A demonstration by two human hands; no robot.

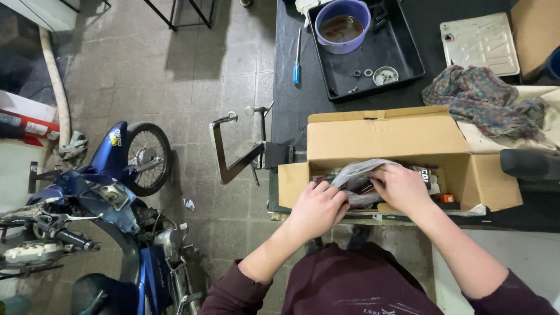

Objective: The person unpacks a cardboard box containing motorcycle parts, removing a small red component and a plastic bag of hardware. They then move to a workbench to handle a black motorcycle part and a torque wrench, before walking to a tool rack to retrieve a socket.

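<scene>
Black rubber covers the workbench in front of me, and on its near edge sits the open cardboard box I am working in, its flaps folded out left and right. Beyond it stands a black tray with a purple bowl of dark liquid and a few small metal parts; a blue-handled screwdriver lies just left of the tray, and a patterned rag is bunched to the right. Down on the tiled floor to my left stands a blue motorbike.

Inside the box, the clear plastic bag of dark parts lies straight ahead of me, its long axis running left to right across the opening. Both hands are on it, about equally near: my left hand is curled around its left end, fingers closed on the plastic, and my right hand presses down over its right side, fingers bent onto the wrap. An orange piece shows just right of my wrist.
</scene>
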